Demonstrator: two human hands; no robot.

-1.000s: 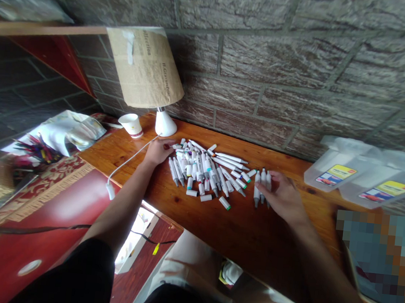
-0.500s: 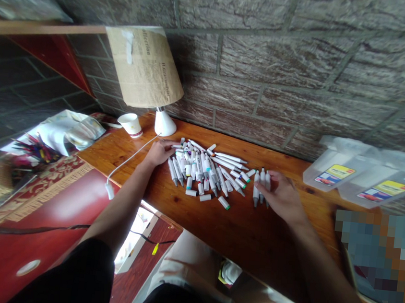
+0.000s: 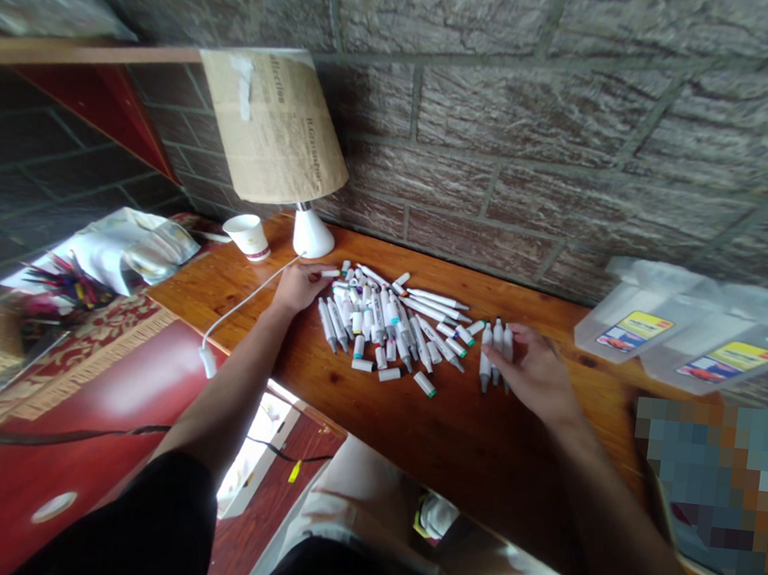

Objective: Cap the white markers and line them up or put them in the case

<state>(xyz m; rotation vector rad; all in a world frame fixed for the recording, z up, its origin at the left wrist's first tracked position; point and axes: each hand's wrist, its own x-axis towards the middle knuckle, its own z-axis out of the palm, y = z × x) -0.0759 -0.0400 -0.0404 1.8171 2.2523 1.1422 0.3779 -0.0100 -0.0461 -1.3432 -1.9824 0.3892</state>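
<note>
Uncapped-looking markers and loose caps lie in a pale pile [image 3: 381, 315] on the wooden desk. At the pile's far left edge, my left hand [image 3: 298, 289] pinches a small white marker cap [image 3: 331, 273] between its fingertips. To the right of the pile, three grey-white markers [image 3: 498, 336] lie side by side, tips toward me. My right hand [image 3: 539, 374] is closed at their right side, the thumb across them and the fingers by the rightmost one. Its lower fingers are partly hidden.
A lamp [image 3: 313, 236] and a paper cup [image 3: 247, 237] stand behind my left hand, with a white cord [image 3: 245, 306] running to the desk's edge. Two clear plastic containers [image 3: 628, 318] stand at the right against the brick wall [image 3: 450, 185].
My left hand has drawn back slightly to the left, with a cap now showing between its fingertips. My right hand and the three markers stay in place.
</note>
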